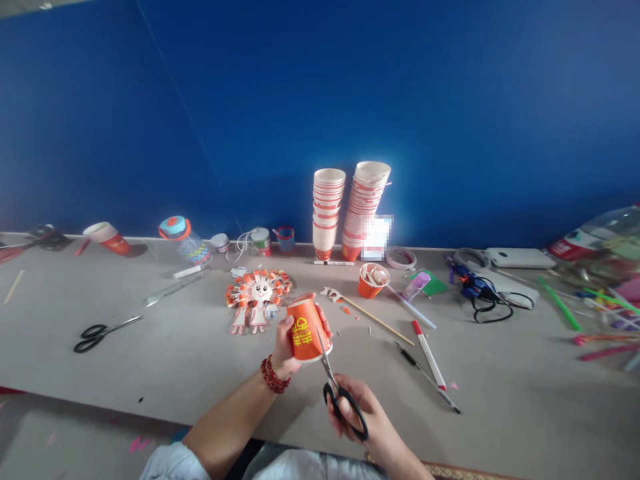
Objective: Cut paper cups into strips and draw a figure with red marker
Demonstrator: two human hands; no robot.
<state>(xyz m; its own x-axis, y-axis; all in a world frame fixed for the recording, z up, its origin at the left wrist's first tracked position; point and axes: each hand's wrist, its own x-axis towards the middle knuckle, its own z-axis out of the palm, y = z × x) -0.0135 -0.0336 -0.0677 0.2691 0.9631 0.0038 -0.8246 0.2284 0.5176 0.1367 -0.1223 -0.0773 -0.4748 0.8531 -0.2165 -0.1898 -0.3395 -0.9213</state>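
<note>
The person at the tabletop (200, 360) seems to be at the cutting step, with the black-handled scissors (331, 381) brought up to the white rim of an orange paper cup (306, 327) printed in yellow. That cup sits in the left hand (285, 350), held up off the surface with its wider, rimmed end tipped toward the worker, near five o'clock. The left grip is curled snugly round the wall, thumb on one side and fingers on the other, though I'd say not hard enough to crush the paper. The right hand (367, 407), at about five o'clock from the cup, has its grip closed through the handle loops; the blades meet the rim, but how far they are parted I can't make out from here. To my eye the next move calls for a steady left hold and a straight line up the wall, with the fingers on the cup's far side well out of the way of the points. At about eleven o'clock from the cup lies a paper doll (261, 293) with an orange-and-white fringe, toward one o'clock stands a leaning stack of paper cups (367, 207), and at two o'clock a small cup of scraps (371, 291)
</note>
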